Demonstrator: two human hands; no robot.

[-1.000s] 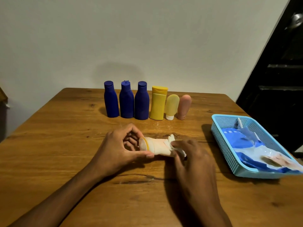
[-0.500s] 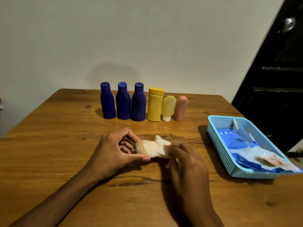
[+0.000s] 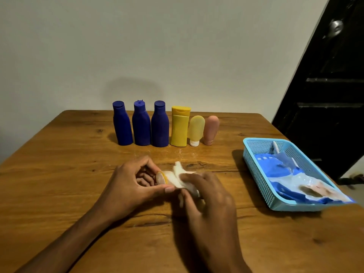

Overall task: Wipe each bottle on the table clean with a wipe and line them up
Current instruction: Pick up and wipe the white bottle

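A: Wooden table (image 3: pixel 59 174), bare plank left of the bottle row. Edges?

B: Back edge just behind the row. Blue mesh basket (image 3: pixel 256 174) to the row's right, well apart, nearing the table's right edge; a blue-and-white wipe pack (image 3: pixel 285 174) lies in it, print too blurred to read.

A: Row, by size?

B: Three dark blue bottles (image 3: pixel 140 127), yellow bottle (image 3: pixel 179 129), pale yellow tube (image 3: pixel 196 131), pink tube (image 3: pixel 211 130). All upright, close together, no labels readable.

A: Hands?

B: In front of the row. Left hand (image 3: pixel 126 186) pinches one end of a small pale bottle (image 3: pixel 164 178), lying sideways. Right hand (image 3: pixel 208 205) curls round it, pressing a white wipe (image 3: pixel 180 172) onto it.
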